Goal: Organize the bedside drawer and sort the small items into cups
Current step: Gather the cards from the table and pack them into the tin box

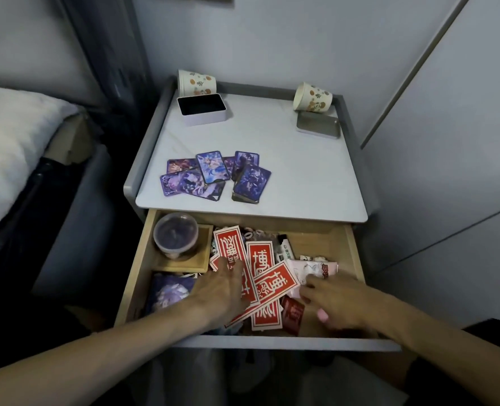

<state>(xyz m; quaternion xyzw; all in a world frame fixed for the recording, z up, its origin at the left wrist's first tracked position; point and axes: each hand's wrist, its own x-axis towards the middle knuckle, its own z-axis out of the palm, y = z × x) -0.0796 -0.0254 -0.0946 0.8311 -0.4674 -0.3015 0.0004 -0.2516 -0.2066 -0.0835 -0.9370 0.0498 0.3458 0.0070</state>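
Two hands are in the open drawer (272,343). Our left hand (224,290) lies flat, fingers spread, on the heap of red slips (262,260) and holds nothing. Our right hand (342,306) has its fingers bent at the edge of a pink packet (316,269); we cannot tell whether it pinches anything.

Risk one: the slips overlap loosely, so a sweep of the flat palm may fan them wider, or push some under the packet.

Risk two: small bits half buried behind the slips may get dragged along unseen.

In the drawer's left rear, a lidded tub (175,234) sits on a wooden tray (203,260). A knock from the wrist could tip it.

Farther off, on the top (301,177), loose cards (213,174) lie near the front edge, above the drawer. A rising hand could brush them down into it.

At the back, the left cup (197,82), by a tin (202,108), and the right cup (312,96), by a lid (317,124), both lie on their sides. We judge that anything dropped in now would roll out.
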